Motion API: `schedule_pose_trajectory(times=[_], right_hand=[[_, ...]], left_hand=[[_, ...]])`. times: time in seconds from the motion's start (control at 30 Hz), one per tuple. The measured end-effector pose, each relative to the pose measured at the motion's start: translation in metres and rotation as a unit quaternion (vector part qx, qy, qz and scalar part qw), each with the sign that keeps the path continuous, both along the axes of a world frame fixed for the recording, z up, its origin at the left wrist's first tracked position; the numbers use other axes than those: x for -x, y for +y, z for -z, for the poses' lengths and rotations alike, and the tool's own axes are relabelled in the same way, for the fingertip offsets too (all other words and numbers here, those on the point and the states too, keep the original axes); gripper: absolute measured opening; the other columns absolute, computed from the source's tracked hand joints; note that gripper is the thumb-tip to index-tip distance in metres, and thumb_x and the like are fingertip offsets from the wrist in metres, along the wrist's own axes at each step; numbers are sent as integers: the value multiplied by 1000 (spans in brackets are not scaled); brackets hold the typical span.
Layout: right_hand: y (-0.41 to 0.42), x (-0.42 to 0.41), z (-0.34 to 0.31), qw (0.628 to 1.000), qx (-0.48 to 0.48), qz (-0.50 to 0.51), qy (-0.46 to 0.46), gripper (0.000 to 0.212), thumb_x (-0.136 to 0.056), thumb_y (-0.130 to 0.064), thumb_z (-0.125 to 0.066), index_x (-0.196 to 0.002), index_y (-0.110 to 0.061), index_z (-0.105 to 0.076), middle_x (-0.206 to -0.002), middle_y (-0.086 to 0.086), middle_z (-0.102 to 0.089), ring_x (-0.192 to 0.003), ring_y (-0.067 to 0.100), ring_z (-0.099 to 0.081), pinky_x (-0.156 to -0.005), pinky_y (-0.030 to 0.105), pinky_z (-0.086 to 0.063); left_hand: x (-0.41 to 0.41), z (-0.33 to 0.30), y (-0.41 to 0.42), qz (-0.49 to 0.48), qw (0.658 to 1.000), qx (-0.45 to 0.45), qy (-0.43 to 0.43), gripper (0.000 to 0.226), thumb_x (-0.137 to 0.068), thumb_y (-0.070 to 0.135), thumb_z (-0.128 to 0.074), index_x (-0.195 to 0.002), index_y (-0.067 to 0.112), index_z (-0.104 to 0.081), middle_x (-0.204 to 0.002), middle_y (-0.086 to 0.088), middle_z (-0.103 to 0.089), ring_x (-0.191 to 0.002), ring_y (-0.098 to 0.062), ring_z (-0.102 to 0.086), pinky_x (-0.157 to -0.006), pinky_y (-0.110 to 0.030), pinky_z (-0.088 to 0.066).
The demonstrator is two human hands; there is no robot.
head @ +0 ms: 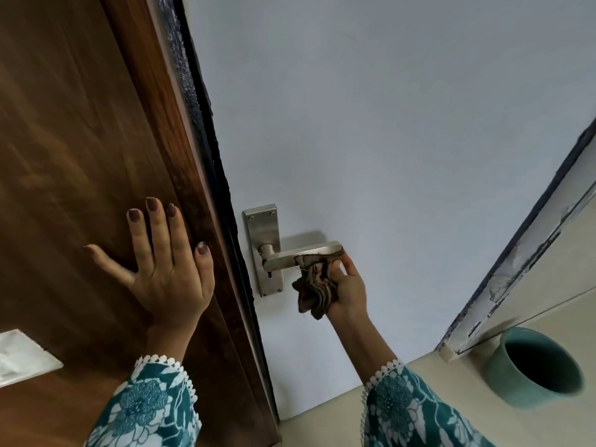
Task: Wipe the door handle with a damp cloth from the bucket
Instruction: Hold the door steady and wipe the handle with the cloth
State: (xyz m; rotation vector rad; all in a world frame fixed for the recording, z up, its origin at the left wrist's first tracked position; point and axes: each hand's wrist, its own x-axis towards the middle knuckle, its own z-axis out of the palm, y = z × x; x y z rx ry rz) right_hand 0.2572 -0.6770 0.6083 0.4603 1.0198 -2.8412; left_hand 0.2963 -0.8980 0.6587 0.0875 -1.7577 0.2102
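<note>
A steel lever door handle (283,259) on a long backplate sits on the pale blue-grey door (387,140). My right hand (350,290) grips a crumpled brown striped cloth (314,287) pressed against the outer end and underside of the lever. My left hand (164,266) lies flat with fingers spread on the brown wooden panel (80,156) to the left of the door edge. A teal bucket (537,366) stands on the floor at the lower right.
A dark rubber strip (206,140) runs along the wooden edge beside the handle. A worn white frame (529,259) slants up at the right, above the beige floor (322,427). A white object (22,358) shows at the lower left.
</note>
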Motion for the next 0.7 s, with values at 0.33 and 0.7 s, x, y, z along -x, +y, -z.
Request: schedule_pose_trajectory(times=[0.33,0.7], right_hand=[[-2,-2,2,997,55,-49,-14,27,-100,-13,-36,-109,-16,-62,-108,31,-59,-79,41,-61,-65,58,-55],[-75,-25,7,986,90,-139,-31,24,-95,-7,-41,-106,-9,-63,-115,27,-58,-107,42,-57,-100,60,-39]], left_hand=[[-1,3,-4,17,1000,9,-16,56,-98,28,-31,-149,7,-22,-161,-1,-5,-148,-22,-6,-108,-65,2],[-2,3,-4,8,1000,4,-29,55,-99,29,-30,-149,7,-24,-160,-1,-7,-148,-21,-6,-101,-73,-11]])
